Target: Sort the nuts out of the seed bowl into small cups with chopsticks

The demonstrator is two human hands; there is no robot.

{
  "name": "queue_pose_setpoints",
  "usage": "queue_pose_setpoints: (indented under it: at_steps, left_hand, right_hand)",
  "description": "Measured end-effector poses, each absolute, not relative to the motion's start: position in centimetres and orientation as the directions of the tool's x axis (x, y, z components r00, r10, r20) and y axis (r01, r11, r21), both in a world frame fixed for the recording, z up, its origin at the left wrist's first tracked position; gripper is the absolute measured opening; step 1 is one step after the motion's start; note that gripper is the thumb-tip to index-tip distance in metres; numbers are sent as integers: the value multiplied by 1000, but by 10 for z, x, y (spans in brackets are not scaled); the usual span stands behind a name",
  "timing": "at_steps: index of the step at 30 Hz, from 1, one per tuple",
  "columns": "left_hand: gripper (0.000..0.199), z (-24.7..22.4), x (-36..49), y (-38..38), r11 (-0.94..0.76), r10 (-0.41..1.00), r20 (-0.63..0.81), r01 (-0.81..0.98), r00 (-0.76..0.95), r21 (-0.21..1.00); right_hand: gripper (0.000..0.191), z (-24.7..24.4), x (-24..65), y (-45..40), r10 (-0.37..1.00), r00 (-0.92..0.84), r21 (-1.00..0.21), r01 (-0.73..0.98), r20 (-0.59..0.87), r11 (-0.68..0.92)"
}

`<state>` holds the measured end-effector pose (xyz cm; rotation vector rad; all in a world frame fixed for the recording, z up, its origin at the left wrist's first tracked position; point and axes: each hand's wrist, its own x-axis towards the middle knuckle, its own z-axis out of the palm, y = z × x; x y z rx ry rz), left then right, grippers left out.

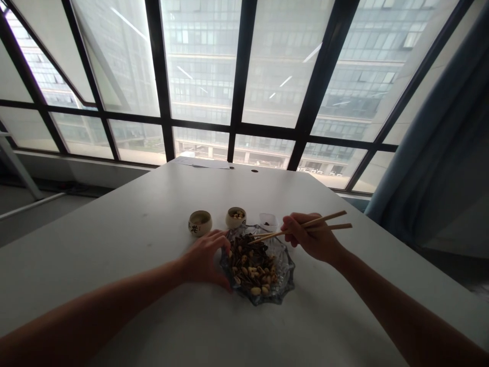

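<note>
A scalloped clear glass bowl (286, 270) stands on the table, holding a mix of dark seeds (244, 250) and pale shelled nuts (255, 278) that look like pistachios. My left hand (204, 259) curls around the bowl's left rim, thumb low and fingers at the upper left. In my right hand (315, 239) is a pair of wooden chopsticks (328, 217), pinched near the middle. Their tips reach into the dark seeds at the bowl's upper part; whether they grip a piece is too small to tell.
Beyond the bowl stand a small cream cup (194, 228) with dark lettering, a second cup (230, 219) with nuts in it, and a clear plastic container (270, 218) with a few dark bits. Papers (202, 163) lie at the white table's (153, 214) far edge, by the windows.
</note>
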<state>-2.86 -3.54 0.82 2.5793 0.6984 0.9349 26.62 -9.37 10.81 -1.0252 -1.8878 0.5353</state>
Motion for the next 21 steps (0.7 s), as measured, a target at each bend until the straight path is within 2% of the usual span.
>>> queue_pose_setpoints:
  at_steps: [7,15,21]
  left_hand:
    - [70,11,-28,-36,-832,540,504,338,674,440]
    - [69,10,-29,-36,-839,531,508,333,679,431]
    - [71,10,-30,-36,-823,554,485,356,677,443]
  right_hand:
    - [49,112,264,-98,745,-425,-564,486,515,667]
    - [49,115,265,-100,702,-438,-497,500,561,709]
    - [46,112,264,-101,683,-489,-430,538,542,725]
